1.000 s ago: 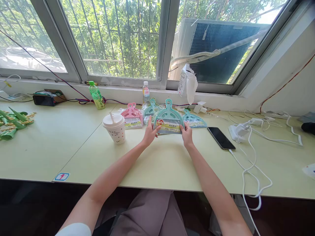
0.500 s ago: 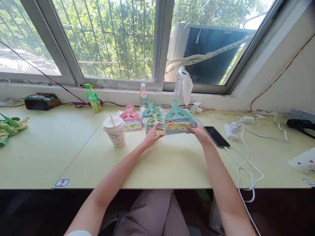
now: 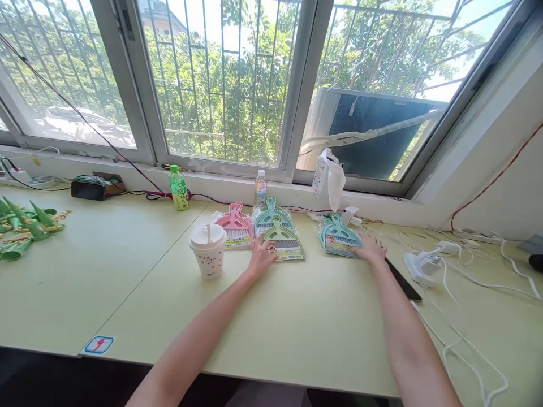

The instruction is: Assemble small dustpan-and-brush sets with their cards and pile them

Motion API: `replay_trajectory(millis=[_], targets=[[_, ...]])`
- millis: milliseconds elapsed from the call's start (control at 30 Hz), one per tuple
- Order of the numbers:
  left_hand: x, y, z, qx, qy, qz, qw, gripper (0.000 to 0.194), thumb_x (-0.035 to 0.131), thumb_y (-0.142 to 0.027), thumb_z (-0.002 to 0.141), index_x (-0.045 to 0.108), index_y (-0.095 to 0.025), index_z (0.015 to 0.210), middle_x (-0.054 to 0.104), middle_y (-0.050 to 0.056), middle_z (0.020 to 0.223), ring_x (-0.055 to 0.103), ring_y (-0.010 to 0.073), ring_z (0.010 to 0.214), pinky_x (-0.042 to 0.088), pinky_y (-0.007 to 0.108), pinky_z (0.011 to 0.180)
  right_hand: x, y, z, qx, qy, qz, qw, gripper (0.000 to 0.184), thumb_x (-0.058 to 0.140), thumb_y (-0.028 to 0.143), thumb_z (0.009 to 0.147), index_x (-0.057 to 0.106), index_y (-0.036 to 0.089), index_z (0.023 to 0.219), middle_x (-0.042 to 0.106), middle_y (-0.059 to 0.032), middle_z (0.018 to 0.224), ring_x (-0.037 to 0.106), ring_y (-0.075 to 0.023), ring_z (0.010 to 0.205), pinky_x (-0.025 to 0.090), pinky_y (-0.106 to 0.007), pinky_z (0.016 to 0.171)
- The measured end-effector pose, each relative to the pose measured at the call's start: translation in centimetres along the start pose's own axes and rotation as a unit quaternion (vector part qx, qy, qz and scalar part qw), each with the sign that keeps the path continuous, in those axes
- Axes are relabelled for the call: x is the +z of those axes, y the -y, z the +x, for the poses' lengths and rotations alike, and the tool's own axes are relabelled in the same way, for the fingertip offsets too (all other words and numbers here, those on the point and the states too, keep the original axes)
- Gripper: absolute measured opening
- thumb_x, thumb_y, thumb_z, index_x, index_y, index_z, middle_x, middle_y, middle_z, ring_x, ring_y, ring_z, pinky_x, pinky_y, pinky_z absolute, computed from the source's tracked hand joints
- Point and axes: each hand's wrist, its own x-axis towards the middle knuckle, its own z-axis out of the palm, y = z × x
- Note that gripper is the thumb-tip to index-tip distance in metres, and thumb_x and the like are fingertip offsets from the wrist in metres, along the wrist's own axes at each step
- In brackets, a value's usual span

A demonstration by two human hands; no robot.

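Green dustpan (image 3: 283,243) touched the left grip (image 3: 259,260), whether clamped I could not tell, while blue dustpans (image 3: 338,230) lay just left of the right grip (image 3: 371,249), its fingers spread apart.

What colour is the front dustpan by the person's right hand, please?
The front dustpan is light turquoise; it shows best in the head view.

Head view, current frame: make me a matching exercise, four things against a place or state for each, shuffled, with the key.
1. left hand
2. phone
3. cup
4. right hand

A. upright, lidded, with a straw
B. at the turquoise dustpans
C. at the light-green dustpan
D. partly hidden by the right forearm

Pairs: 1-C, 2-D, 3-A, 4-B
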Motion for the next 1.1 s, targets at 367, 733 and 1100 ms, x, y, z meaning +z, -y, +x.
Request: replay_trajectory(millis=[367,733,1100], targets=[[0.6,-0.6,-0.2,-0.089,-0.074,-0.036,0.993,0.051,0.067,-0.02,0.072,0.044,-0.019,0.118,0.028,0.016,0.138,0.022,0.0305,0.139,0.024,0.045,0.111,10.0,11.1,-11.5,-0.379,0.088,-0.081,0.918,0.022,0.05,0.034,0.09,0.061,0.025,0.107,0.066,-0.0072,0.102,0.058,-0.024,0.097,0.042,-0.039,0.082],[-0.1,-1.4,0.3,-0.346,0.16,-0.371,0.847,0.026,0.07,-0.025,0.071,0.059,-0.014,0.093,0.066,0.006,0.079,0.063,0.0168,0.068,0.051,0.029,0.063,8.1,12.4,-17.9,-0.551,0.161,-0.107,0.812,0.027,0.04,0.01,0.092,0.063,0.024,0.089,0.066,-0.0043,0.094,0.058,-0.0172,0.084,0.041,-0.032,0.078],[-1.2,-2.4,0.0,-0.248,0.124,-0.507,0.816,0.05,0.071,-0.018,0.075,0.051,-0.021,0.12,0.069,0.004,0.1,0.067,0.0127,0.078,0.054,0.026,0.073,8.0,12.3,-17.3,-0.393,0.144,-0.014,0.908,0.03,0.039,0.038,0.096,0.065,0.022,0.097,0.069,-0.0092,0.095,0.061,-0.0227,0.093,0.049,-0.035,0.078]])
